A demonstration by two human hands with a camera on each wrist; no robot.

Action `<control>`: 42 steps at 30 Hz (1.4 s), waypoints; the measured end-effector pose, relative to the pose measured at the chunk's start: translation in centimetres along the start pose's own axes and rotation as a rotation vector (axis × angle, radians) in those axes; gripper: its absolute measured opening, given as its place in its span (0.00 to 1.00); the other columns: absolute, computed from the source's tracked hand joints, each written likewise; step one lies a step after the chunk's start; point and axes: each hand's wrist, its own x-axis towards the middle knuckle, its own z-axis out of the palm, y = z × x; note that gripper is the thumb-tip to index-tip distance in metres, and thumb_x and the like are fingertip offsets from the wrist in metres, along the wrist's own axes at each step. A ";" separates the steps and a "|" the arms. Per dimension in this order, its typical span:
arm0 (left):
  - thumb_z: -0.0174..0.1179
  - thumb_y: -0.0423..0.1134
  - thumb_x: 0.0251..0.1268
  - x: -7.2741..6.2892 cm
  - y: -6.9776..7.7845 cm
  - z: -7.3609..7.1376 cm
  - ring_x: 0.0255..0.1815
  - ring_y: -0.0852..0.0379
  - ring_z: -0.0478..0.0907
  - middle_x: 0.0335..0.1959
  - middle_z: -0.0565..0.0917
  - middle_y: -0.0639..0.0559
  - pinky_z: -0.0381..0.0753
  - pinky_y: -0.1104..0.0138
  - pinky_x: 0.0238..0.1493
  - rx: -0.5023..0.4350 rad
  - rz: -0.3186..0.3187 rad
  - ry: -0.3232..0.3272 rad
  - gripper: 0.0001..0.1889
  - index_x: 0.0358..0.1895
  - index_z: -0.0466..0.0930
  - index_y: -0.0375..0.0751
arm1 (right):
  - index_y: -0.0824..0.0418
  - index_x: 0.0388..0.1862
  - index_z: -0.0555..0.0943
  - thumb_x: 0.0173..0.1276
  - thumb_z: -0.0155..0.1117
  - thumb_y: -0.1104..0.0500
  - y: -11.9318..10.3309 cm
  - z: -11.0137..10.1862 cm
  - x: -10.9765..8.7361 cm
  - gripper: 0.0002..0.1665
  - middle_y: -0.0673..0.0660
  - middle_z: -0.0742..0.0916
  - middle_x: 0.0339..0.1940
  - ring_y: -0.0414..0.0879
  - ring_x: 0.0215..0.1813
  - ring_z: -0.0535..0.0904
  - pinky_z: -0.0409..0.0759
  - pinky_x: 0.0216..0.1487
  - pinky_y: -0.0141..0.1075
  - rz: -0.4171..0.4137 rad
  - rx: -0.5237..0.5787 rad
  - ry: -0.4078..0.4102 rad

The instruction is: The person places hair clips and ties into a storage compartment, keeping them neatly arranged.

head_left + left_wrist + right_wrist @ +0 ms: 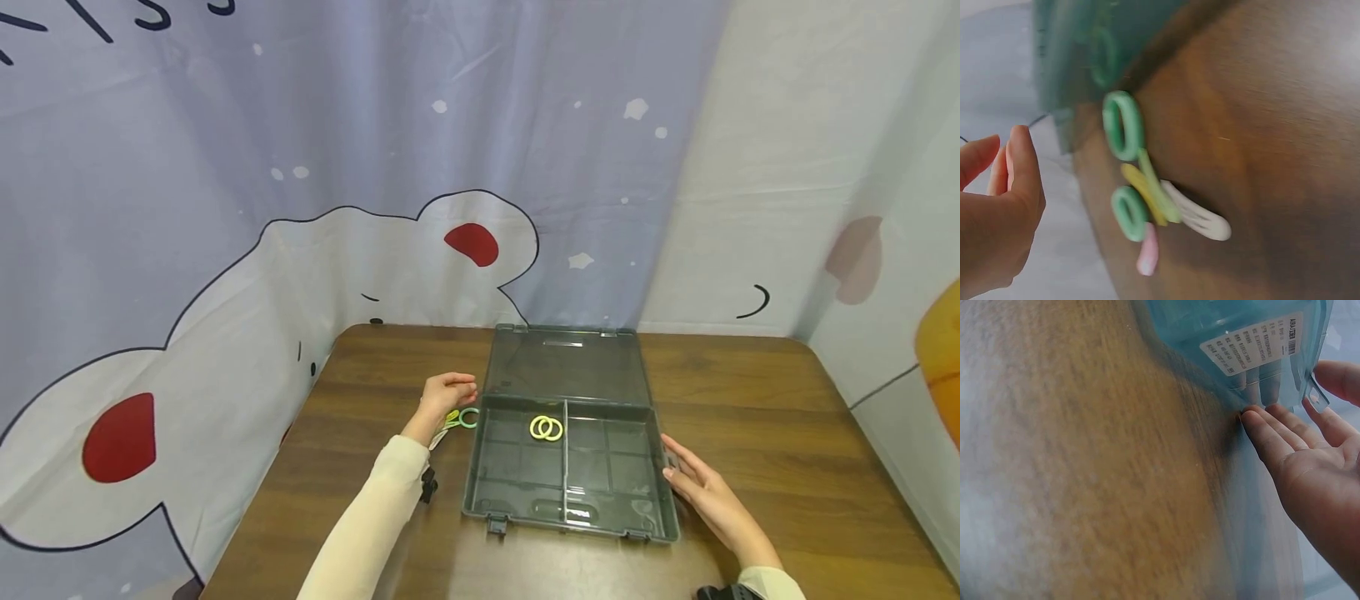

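A dark see-through storage box [607,492] lies with its lid [566,362] folded back, and a divider [566,467] splits its inside in two. Two yellow hair ties [546,428] overlap in the left compartment. My left hand [444,402] hovers left of the box with fingers loosely bent and nothing between them. Beside that hand, green hair ties [1124,126] lie among snap hair clips: a white clip [1200,215], yellow and light green ones, and a pink clip [1147,253]. Against the box's right wall, my right hand [708,500] rests its extended fingers, thumb near the rim.
The brown wooden table [795,433] extends around the box. Behind it hangs a printed curtain [360,150], which also runs along both sides. A latch [497,524] sticks out from the box's front edge, and a white label [1254,344] shows on the box.
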 end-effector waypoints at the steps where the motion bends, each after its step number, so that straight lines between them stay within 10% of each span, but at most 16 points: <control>1: 0.58 0.22 0.62 0.1 -0.4 -0.1 0.43 0.45 0.84 0.47 0.80 0.27 0.86 0.63 0.46 0.014 0.009 0.009 0.15 0.53 0.76 0.20 | 0.63 0.77 0.48 0.77 0.49 0.56 0.0 0.0 0.0 0.37 0.69 0.48 0.77 0.67 0.73 0.41 0.66 0.57 0.16 0.002 -0.001 0.002; 15: 0.61 0.24 0.60 -0.2 -3.1 -1.5 0.42 0.39 0.83 0.39 0.85 0.34 0.86 0.70 0.36 0.287 0.081 0.051 0.12 0.46 0.80 0.22 | 0.63 0.77 0.48 0.77 0.49 0.56 -0.3 -0.1 -0.2 0.37 0.69 0.48 0.77 0.64 0.73 0.41 0.65 0.57 0.16 0.007 -0.013 0.003; 24: 0.64 0.24 0.57 -0.2 -3.9 -1.9 0.33 0.55 0.81 0.33 0.86 0.39 0.83 0.72 0.33 0.447 0.131 0.066 0.09 0.41 0.83 0.24 | 0.63 0.77 0.49 0.77 0.49 0.56 -0.2 0.0 -0.2 0.36 0.69 0.49 0.77 0.58 0.74 0.44 0.65 0.58 0.16 0.007 -0.007 0.011; 42: 0.69 0.24 0.50 0.0 -4.4 -1.8 0.33 0.49 0.83 0.30 0.87 0.41 0.85 0.70 0.31 0.592 0.179 0.134 0.07 0.34 0.87 0.29 | 0.65 0.77 0.48 0.77 0.50 0.57 -0.3 0.2 -0.2 0.37 0.70 0.48 0.77 0.63 0.73 0.42 0.65 0.57 0.16 0.003 0.019 0.006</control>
